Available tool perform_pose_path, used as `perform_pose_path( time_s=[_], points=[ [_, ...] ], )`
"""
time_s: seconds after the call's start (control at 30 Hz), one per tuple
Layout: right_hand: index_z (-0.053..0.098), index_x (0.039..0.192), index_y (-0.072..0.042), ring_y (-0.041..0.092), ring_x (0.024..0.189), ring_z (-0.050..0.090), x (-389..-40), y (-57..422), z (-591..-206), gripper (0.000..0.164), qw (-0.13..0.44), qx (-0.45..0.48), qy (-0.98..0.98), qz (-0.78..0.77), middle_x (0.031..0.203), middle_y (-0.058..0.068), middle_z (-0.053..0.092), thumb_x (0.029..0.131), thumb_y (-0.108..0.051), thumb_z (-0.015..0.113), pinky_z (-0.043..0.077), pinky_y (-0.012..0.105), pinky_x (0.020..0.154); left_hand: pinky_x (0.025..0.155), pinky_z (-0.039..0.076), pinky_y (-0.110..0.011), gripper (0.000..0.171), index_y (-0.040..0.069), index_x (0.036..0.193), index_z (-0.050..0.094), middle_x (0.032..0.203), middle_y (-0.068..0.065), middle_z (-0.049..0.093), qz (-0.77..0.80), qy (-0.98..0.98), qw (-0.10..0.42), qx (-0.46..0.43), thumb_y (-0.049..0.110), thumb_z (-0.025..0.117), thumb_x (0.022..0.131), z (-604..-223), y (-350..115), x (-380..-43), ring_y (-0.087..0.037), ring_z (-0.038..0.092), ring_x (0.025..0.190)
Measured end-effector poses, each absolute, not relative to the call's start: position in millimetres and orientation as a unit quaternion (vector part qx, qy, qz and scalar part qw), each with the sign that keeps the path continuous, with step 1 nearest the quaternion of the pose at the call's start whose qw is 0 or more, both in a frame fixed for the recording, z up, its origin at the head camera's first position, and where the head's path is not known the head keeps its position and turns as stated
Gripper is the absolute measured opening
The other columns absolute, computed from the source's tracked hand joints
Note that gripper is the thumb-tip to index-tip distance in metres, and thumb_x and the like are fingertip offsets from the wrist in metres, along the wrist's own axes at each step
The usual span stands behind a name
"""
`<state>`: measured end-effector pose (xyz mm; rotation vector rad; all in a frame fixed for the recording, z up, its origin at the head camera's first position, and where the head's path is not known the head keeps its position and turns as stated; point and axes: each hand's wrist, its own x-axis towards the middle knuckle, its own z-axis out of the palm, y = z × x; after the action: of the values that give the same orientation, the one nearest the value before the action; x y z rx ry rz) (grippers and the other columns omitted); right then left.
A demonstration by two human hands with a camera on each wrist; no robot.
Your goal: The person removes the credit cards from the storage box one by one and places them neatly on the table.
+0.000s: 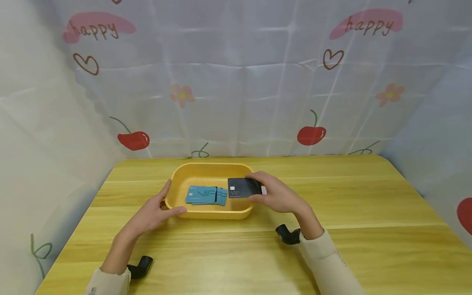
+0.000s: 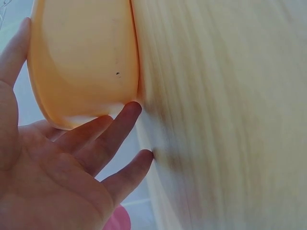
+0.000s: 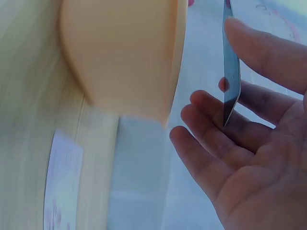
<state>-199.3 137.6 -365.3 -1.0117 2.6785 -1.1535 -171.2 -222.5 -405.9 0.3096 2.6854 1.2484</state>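
A dark grey card (image 1: pixel 241 187) marked "VIP" is pinched by my right hand (image 1: pixel 274 192) between thumb and index finger, above the right end of the yellow plastic basin (image 1: pixel 217 214). Seen edge-on in the right wrist view, the card (image 3: pixel 231 67) has its other fingers loosely bent beside it. Several blue cards (image 1: pixel 200 194) lie overlapping on the basin's floor. My left hand (image 1: pixel 153 211) holds the basin's left end, thumb over the front rim and index finger along the side. From the left wrist view, its fingertips (image 2: pixel 132 109) are against the outer wall.
A pale card (image 3: pixel 62 184) lies on the wooden table (image 1: pixel 221 254) right of the basin, mostly behind my right hand in the head view. Black wrist mounts (image 1: pixel 287 234) sit at both sleeves. A white printed curtain (image 1: pixel 236 82) hangs behind the table.
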Motion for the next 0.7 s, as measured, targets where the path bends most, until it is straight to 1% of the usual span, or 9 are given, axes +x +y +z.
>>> perform_pose_path(
  time_s=[0.1, 0.23, 0.3, 0.4, 0.5, 0.6, 0.7],
  points=[
    [0.047, 0.129, -0.006, 0.019, 0.1, 0.047, -198, 153, -366, 0.051, 0.028, -0.328, 0.869, -0.369, 0.12, 0.004, 0.051, 0.083, -0.016, 0.068, 0.041, 0.04, 0.086, 0.093, 0.037, -0.046, 0.103, 0.013, 0.148, 0.0, 0.148, -0.018, 0.018, 0.417, 0.899, 0.084, 0.105, 0.051, 0.065, 0.078, -406, -224, -171, -0.032, 0.037, 0.124],
    [0.047, 0.129, -0.005, 0.02, 0.102, 0.047, -199, 170, -369, 0.052, 0.029, -0.328, 0.869, -0.37, 0.121, 0.005, 0.05, 0.083, -0.015, 0.068, 0.039, 0.04, 0.087, 0.095, 0.034, -0.048, 0.101, 0.013, 0.148, -0.001, 0.149, -0.017, 0.013, 0.417, 0.898, 0.086, 0.108, 0.049, 0.065, 0.08, -406, -225, -170, -0.032, 0.031, 0.127],
    [0.046, 0.129, -0.004, 0.021, 0.103, 0.047, -200, 178, -371, 0.052, 0.033, -0.324, 0.869, -0.373, 0.122, 0.007, 0.05, 0.083, -0.016, 0.068, 0.039, 0.042, 0.088, 0.095, 0.035, -0.048, 0.101, 0.013, 0.148, -0.001, 0.149, -0.018, 0.014, 0.415, 0.899, 0.085, 0.107, 0.05, 0.065, 0.079, -406, -225, -170, -0.032, 0.032, 0.127],
    [0.046, 0.13, -0.004, 0.023, 0.105, 0.046, -202, 188, -373, 0.053, 0.042, -0.313, 0.871, -0.376, 0.124, 0.008, 0.049, 0.083, -0.017, 0.068, 0.039, 0.044, 0.089, 0.093, 0.037, -0.047, 0.103, 0.014, 0.148, -0.001, 0.148, -0.019, 0.017, 0.415, 0.9, 0.085, 0.102, 0.051, 0.065, 0.079, -407, -225, -171, -0.032, 0.036, 0.124],
    [0.044, 0.132, -0.004, 0.025, 0.111, 0.044, -203, 198, -373, 0.055, 0.056, -0.297, 0.875, -0.378, 0.128, 0.01, 0.046, 0.084, -0.019, 0.067, 0.037, 0.046, 0.092, 0.093, 0.038, -0.046, 0.104, 0.014, 0.148, -0.001, 0.147, -0.019, 0.021, 0.416, 0.9, 0.085, 0.098, 0.052, 0.066, 0.078, -408, -224, -171, -0.032, 0.039, 0.122],
    [0.043, 0.133, -0.004, 0.027, 0.115, 0.042, -203, 208, -374, 0.056, 0.065, -0.286, 0.879, -0.376, 0.131, 0.012, 0.044, 0.085, -0.019, 0.066, 0.035, 0.047, 0.094, 0.094, 0.037, -0.047, 0.104, 0.013, 0.148, 0.0, 0.147, -0.018, 0.021, 0.418, 0.899, 0.085, 0.097, 0.052, 0.066, 0.077, -408, -223, -171, -0.032, 0.038, 0.123],
    [0.042, 0.133, -0.003, 0.028, 0.115, 0.042, -201, 219, -379, 0.056, 0.068, -0.279, 0.886, -0.364, 0.131, 0.013, 0.043, 0.085, -0.02, 0.066, 0.035, 0.048, 0.094, 0.094, 0.037, -0.048, 0.104, 0.012, 0.148, 0.001, 0.147, -0.018, 0.022, 0.418, 0.899, 0.084, 0.098, 0.051, 0.066, 0.077, -408, -222, -172, -0.033, 0.038, 0.123]
  ],
)
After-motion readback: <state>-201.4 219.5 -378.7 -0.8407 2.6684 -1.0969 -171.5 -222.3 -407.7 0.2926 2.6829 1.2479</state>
